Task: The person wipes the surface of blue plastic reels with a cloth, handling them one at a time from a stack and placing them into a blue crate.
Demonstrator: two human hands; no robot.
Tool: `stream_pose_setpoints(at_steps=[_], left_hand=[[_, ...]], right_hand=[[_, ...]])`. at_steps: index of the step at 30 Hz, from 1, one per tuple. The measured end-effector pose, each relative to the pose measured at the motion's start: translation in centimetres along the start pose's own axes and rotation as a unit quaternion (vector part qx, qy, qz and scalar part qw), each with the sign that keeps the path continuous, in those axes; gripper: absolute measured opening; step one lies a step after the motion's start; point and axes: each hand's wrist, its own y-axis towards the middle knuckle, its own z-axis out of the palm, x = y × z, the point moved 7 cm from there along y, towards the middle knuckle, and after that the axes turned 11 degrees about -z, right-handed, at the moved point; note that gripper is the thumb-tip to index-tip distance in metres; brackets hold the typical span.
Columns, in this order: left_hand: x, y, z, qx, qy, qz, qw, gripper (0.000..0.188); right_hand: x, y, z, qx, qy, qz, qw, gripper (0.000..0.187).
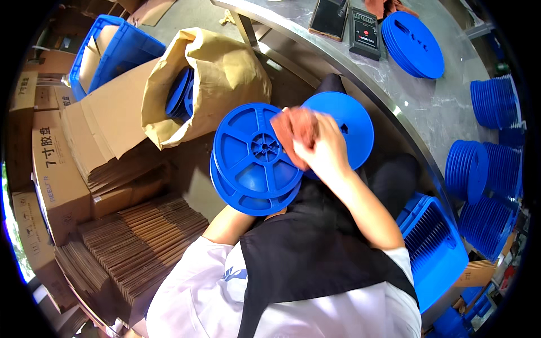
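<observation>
Several reels, flat faces upward, right hand clutching cloth, left hand obscured (can't tell grip)

A flat black phone and a black rectangular handheld meter lie side by side on the grey, steel-edged desk. A blue plastic crate holds brown cardboard; packed brown cardboard sheets sit beside brown printed cartons.

We see vivid blue on the spoked reel and the plain round disc, rust red on the cloth, and mustard tan on the sack. Our apron is solid black, our shirt white with a blue mark. Pale veins marble the grey tabletop.
</observation>
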Motion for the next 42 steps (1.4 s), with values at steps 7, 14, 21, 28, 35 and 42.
stream_pose_setpoints(at_steps=[7,14,21,28,35,42], left_hand=[[-0.3,-1.4,-1.4,-0.044,0.002,-0.022,0.999,0.063],[0.0,-1.6,-1.5,-0.041,0.022,-0.036,0.998,0.063],[-0.2,-2.7,-1.9,-0.046,0.027,-0.044,0.998,0.063],[0.1,-1.8,-1.5,-0.025,0.040,-0.050,0.998,0.063],[0.1,-0.4,-2.1,-0.002,0.032,-0.047,0.998,0.063],[-0.1,0.5,-1.5,0.009,0.040,-0.042,0.998,0.063]], right_hand=[[-4.7,-6.7,-6.8,-0.101,-0.013,0.111,0.989,0.041],[-1.0,-3.9,-1.7,-0.025,-0.088,0.016,0.996,0.061],[-5.1,-6.4,-5.8,-0.120,-0.075,0.037,0.989,0.048],[-4.2,2.6,-1.4,-0.049,-0.002,0.040,0.998,0.037],[1.7,-2.4,-0.1,0.124,0.035,-0.169,0.977,0.055],[-8.1,-6.1,-5.5,-0.162,-0.033,0.034,0.986,0.031]])
